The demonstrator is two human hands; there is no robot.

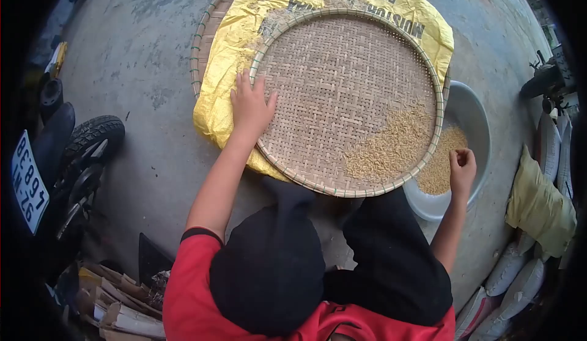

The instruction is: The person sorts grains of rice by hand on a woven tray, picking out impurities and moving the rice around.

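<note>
Left grip (252, 110): wide, at the tray's (330, 78) rim; steady it lightly.
Right grip (463, 171): narrow, by the basin (481, 127); contents, cannot tell.
Grain (388, 148): tray's near right; keep your tray level.

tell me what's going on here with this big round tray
A person in a red shirt has their left hand spread on the left edge of a round woven tray. Grain is gathered on the tray's lower right part, and a yellow sack lies partly under the tray. The right hand is over a basin with more grain in it, fingers curled in; whether they hold anything is too small to tell.
</note>
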